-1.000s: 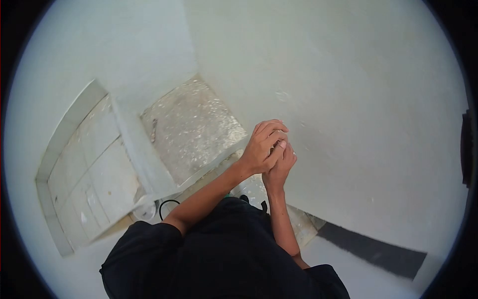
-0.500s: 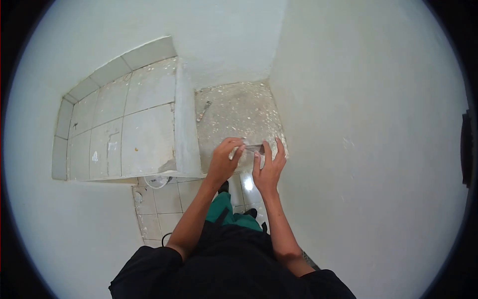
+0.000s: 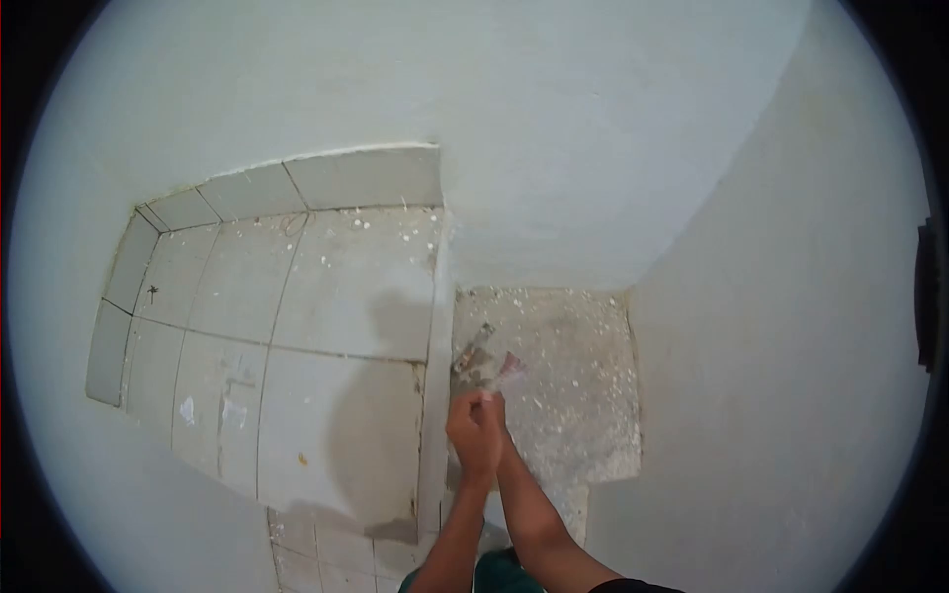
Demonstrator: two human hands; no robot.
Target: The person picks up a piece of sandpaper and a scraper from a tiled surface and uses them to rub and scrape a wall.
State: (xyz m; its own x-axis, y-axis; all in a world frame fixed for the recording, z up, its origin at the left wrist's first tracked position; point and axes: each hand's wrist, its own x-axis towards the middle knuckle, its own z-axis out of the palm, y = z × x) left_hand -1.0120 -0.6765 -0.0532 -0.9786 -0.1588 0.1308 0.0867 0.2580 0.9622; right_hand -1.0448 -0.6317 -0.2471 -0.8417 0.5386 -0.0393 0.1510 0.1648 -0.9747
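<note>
My left hand [image 3: 474, 435] is closed, fingers curled, over the speckled slab. Right up against it and partly hidden behind it, my right hand [image 3: 496, 407] is closed too. A small thin sheet [image 3: 510, 367], pinkish and blurred, sticks out beyond my fingertips; its exact kind cannot be made out. Just past the hands, a putty knife or similar flat scraper [image 3: 476, 344] lies slantwise on the slab [image 3: 563, 395], near its left edge.
To the left is a tiled ledge [image 3: 346, 296] with white flecks, bordered by upright tiles [image 3: 371, 178]. White walls [image 3: 771, 346] close in the back and right. Floor tiles [image 3: 341, 549] show below.
The view has shifted, so ledge and slab appear lower and larger. My hands were apart, stretching the small sheet between them; now they are together at the slab's left side.
</note>
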